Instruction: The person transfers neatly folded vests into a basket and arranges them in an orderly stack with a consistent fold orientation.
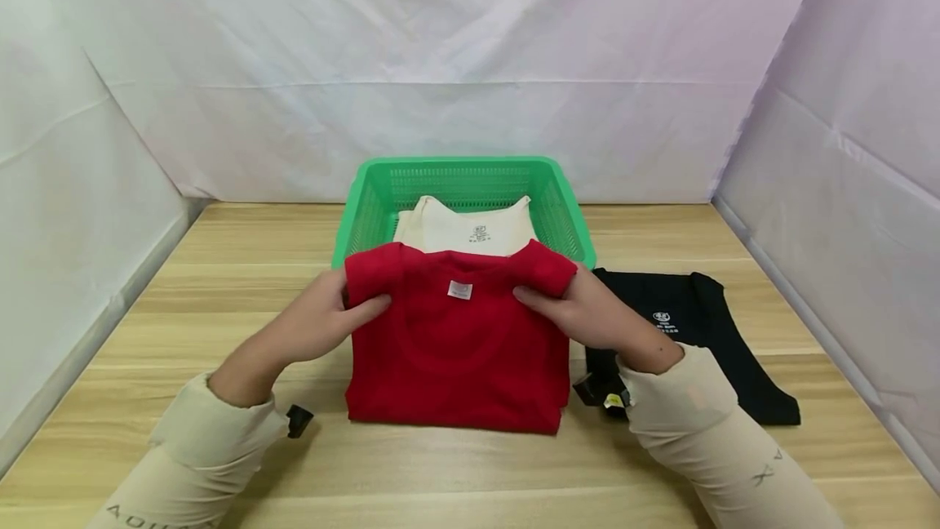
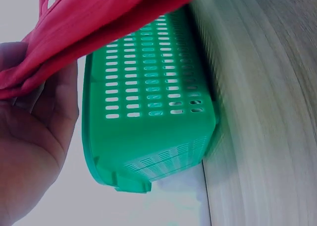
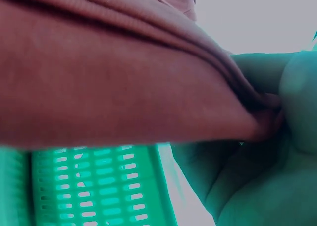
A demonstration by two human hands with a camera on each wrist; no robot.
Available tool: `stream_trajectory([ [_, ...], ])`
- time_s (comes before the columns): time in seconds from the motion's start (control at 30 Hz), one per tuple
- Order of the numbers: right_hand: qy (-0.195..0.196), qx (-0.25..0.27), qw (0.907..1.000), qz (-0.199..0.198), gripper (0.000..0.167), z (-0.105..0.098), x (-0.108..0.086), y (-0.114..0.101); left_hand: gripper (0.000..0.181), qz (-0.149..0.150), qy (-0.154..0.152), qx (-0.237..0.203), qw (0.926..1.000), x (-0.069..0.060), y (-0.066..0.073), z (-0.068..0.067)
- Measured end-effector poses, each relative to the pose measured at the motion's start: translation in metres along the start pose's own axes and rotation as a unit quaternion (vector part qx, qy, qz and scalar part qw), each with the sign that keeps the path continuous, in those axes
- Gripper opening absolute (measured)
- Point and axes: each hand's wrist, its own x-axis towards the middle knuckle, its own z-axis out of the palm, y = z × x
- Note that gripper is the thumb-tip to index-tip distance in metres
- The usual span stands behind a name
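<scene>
A folded red shirt with a white neck label hangs in front of the basket, held up by both hands. My left hand pinches its upper left corner, thumb in front and fingers behind. At the opposite corner my right hand grips the cloth the same way. In the left wrist view the red cloth lies between thumb and fingers. The right wrist view shows the shirt's folded edge pinched too. Behind the shirt, a green basket contains folded cream garments, partly covered by the red cloth.
A black garment with a white print lies flat on the wooden table at the right, partly under my right forearm. White cloth walls enclose the table at the back and both sides.
</scene>
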Motion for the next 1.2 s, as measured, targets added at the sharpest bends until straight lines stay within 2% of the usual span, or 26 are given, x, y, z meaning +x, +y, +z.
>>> stream_trajectory([
  [0.37, 0.022, 0.017, 0.9996, 0.002, 0.035, -0.006, 0.004, -0.005, 0.04, 0.004, 0.034, -0.024, 0.9991, 0.004, 0.003, -0.001],
  [0.57, 0.036, 0.017, 0.9992, -0.007, 0.036, -0.016, 0.013, -0.013, 0.039, 0.022, 0.061, -0.025, 0.9976, 0.008, 0.008, -0.005],
  [0.77, 0.053, -0.049, 0.9973, 0.011, 0.036, -0.038, 0.027, -0.029, 0.039, 0.033, 0.074, 0.016, 0.9966, 0.024, 0.027, -0.017],
  [0.93, 0.058, -0.057, 0.9965, 0.018, 0.035, -0.053, 0.044, -0.04, 0.041, 0.042, 0.078, 0.024, 0.9958, 0.039, 0.043, -0.032],
  [1.2, 0.072, -0.08, 0.9928, 0.054, 0.033, -0.063, 0.064, -0.049, 0.041, 0.039, 0.083, 0.023, 0.9955, 0.063, 0.048, -0.05],
])
